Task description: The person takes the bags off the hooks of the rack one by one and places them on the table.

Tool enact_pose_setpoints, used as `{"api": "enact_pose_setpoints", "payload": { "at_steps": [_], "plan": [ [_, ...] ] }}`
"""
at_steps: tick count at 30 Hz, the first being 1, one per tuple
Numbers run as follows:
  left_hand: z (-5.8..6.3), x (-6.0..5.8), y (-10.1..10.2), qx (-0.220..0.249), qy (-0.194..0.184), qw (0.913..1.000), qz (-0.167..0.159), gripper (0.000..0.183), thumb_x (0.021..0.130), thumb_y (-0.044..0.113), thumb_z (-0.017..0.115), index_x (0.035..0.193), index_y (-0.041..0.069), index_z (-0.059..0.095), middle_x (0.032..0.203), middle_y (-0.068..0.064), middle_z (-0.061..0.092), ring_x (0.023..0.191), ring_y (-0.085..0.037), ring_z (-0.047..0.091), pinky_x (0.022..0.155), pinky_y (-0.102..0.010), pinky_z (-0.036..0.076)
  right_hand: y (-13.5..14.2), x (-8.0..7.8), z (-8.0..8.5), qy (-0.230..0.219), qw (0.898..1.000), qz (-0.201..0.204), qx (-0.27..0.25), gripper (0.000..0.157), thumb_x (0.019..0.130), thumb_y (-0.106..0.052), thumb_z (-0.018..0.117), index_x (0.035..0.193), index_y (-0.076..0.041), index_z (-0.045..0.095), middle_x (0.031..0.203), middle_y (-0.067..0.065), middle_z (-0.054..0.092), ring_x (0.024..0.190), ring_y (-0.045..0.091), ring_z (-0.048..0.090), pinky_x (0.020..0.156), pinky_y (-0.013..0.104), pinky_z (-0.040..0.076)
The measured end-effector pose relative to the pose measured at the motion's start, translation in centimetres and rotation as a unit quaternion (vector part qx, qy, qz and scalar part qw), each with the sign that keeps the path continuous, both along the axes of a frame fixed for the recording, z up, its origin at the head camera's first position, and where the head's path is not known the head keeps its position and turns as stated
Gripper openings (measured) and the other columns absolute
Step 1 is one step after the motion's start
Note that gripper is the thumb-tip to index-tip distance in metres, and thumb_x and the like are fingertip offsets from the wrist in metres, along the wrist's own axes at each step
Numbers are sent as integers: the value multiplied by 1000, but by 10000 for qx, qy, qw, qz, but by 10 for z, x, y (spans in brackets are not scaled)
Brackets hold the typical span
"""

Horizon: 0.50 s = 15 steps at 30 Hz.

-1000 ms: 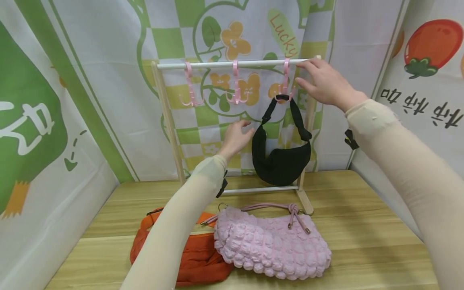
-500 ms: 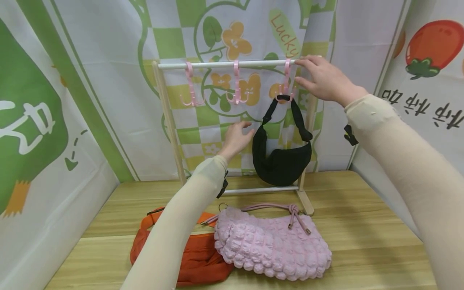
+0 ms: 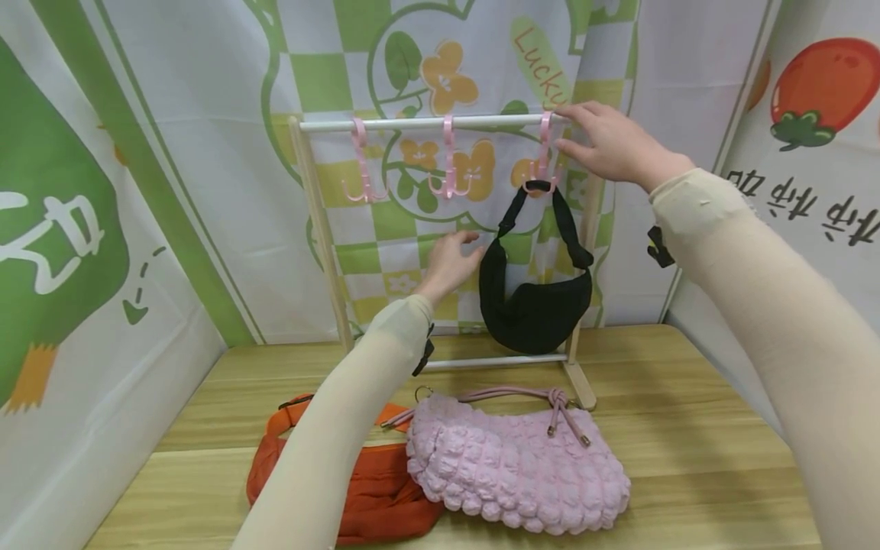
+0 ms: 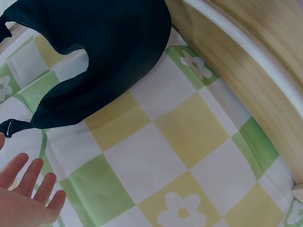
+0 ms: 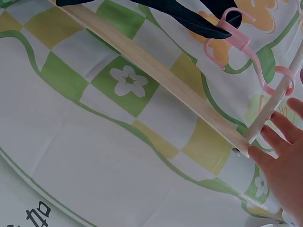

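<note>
A black shoulder bag (image 3: 536, 317) hangs by its strap from the right pink hook (image 3: 545, 145) on a rack's white rod (image 3: 406, 124). My right hand (image 3: 617, 145) is at the rod's right end, fingers extended just beside that hook. In the right wrist view its fingertips (image 5: 270, 135) appear to touch the rod. Left of the bag, my left hand (image 3: 448, 263) hovers with loosely bent fingers and holds nothing. The left wrist view shows this hand (image 4: 28, 198) apart from the bag's body (image 4: 118, 52).
Two more pink hooks, one in the middle (image 3: 448, 160) and one on the left (image 3: 360, 164), carry nothing. A pink puffy bag (image 3: 516, 466) lies on the wooden table (image 3: 687, 428), partly over an orange bag (image 3: 385, 496). A patterned cloth backdrop (image 3: 316, 84) stands behind.
My right hand has shifted slightly left and up along the rod, toward the right hook. The left hand and the bags look almost unmoved.
</note>
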<state>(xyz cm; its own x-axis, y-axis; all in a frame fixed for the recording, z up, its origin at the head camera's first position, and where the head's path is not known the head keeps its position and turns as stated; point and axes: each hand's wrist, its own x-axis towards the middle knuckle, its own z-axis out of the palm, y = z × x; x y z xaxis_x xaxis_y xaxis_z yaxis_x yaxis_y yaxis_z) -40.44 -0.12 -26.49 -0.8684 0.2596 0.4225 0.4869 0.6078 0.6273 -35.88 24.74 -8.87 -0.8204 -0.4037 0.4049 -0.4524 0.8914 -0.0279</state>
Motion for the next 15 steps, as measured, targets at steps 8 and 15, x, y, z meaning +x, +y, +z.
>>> {"api": "enact_pose_setpoints", "payload": {
  "at_steps": [8,15],
  "plan": [
    [2,-3,3,-19,-50,10000,23,41,94,29,56,131,10,55,136,-7,55,128,-24,48,107,-36,38,-1,2,1,-13,9999,-4,131,58,101,-39,37,152,-17,21,153,25,22,138,46,23,110,64,20],
    [0,-8,6,-6,-159,9999,-60,43,94,29,56,133,10,53,137,-7,54,129,-25,47,108,-37,37,-2,1,4,-18,9998,-62,197,56,102,-38,37,151,-17,22,152,26,23,137,48,25,109,65,21]
  ]
}}
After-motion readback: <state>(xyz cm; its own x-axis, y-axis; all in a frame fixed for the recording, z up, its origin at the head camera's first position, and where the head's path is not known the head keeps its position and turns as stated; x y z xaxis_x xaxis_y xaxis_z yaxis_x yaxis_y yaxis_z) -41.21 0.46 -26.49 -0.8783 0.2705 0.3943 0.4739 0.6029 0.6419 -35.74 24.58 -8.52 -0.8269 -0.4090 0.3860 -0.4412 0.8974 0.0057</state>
